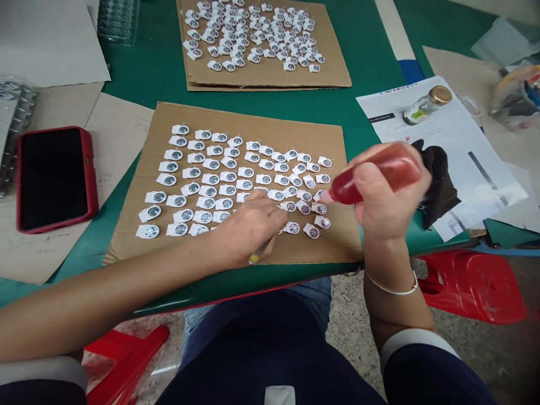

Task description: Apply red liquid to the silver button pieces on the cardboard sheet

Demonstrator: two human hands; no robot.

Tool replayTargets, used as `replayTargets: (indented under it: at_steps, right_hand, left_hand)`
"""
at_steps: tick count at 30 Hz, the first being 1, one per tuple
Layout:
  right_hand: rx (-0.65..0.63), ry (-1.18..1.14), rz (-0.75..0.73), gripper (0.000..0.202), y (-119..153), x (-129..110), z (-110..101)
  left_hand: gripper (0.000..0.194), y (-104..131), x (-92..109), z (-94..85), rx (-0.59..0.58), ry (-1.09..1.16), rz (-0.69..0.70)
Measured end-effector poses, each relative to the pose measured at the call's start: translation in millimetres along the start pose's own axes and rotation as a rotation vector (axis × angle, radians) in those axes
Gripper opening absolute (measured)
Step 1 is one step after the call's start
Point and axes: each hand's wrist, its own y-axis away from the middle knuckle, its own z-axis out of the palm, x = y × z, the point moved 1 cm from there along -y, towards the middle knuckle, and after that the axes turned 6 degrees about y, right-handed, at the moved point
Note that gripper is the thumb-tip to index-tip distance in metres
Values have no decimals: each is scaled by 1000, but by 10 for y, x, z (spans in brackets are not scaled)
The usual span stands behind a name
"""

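Observation:
My right hand [386, 197] is wrapped round a red squeeze bottle [352, 183], tilted so its pink tip points down left. That tip is close to the small round silver pieces with white paper tabs [319, 208] at the right of the cardboard sheet [236, 256]; contact cannot be made out. Over the lower middle of the sheet, my left hand [255, 225] is closed round a thin stick with a yellow end [253, 259], mostly hidden by the palm. Several rows of the tabbed pieces lie around it, some covered by the hand.
Behind, a second cardboard stack [270, 79] bears many similar pieces. A phone in a red case [54, 180] lies at left near a clear plastic tray [118, 19]. Printed paper [476, 152], a small gold-lidded jar [426, 105] and dark cloth [439, 180] are at right. Red stools [476, 287] stand below.

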Motion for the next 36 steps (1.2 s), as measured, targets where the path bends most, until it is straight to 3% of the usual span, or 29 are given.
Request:
replayTargets:
  at_steps: [4, 8, 13, 36]
  right_hand:
    - [276, -57, 70, 27, 239, -3, -32]
    - [377, 79, 57, 25, 466, 108, 100]
    - [347, 110, 27, 23, 495, 143, 186]
    - [260, 206, -11, 23, 464, 87, 201]
  left_hand:
    - [13, 5, -62, -54, -27, 155, -115]
    - [14, 25, -73, -57, -25, 196, -131]
    - [13, 44, -83, -43, -7, 193, -119]
    - [16, 65, -115, -5, 22, 193, -107]
